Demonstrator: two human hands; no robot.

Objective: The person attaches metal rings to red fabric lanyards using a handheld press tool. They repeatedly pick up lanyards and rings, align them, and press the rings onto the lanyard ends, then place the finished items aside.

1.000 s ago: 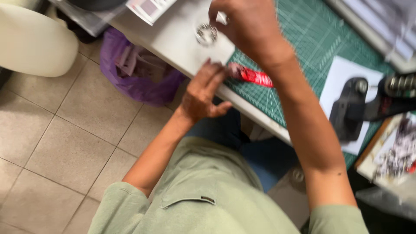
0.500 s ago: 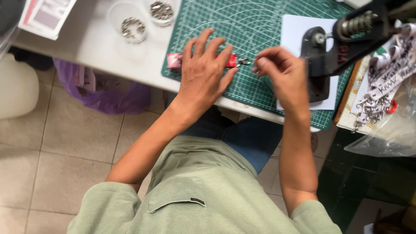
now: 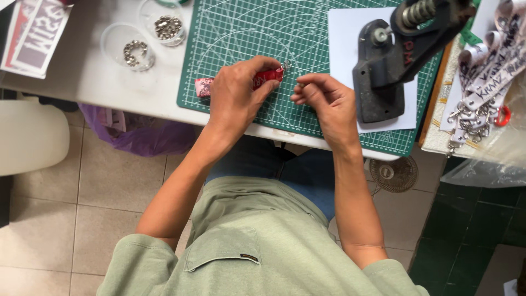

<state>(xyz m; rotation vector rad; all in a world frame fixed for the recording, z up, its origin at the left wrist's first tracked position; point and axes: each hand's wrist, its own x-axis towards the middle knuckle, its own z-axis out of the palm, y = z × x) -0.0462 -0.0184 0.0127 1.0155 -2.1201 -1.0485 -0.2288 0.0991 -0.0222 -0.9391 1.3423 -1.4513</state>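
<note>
1. On the green cutting mat (image 3: 235, 33), near its front edge, my left hand (image 3: 236, 93) presses a short red strap (image 3: 263, 78) flat. The fingers are closed over its middle, so one patterned end sticks out to the left and the other end, with a small metal clip (image 3: 285, 66), pokes out to the right.
2. Holding it down this way keeps the strap from sliding while the clip end stays free to work on.
3. My right hand (image 3: 324, 97) sits just beside that clip end, thumb and forefinger pressed together on something tiny and metallic; it is too small for me to say what.
4. Both hands rest low on the mat, close together, which steadies fine work.
5. To the right, a black hand press (image 3: 383, 77) stands on a sheet of white paper (image 3: 342, 33), within easy reach of my right hand.
6. Two clear round tubs of small metal parts (image 3: 131, 52) sit on the white table (image 3: 98, 87) to the left of the mat, near my left hand.
7. At the far right lies a bundle of white printed straps with metal clasps (image 3: 482, 82), apart from the one being held.
8. Below the table edge, a purple bag (image 3: 137, 134) rests on the tiled floor.
</note>
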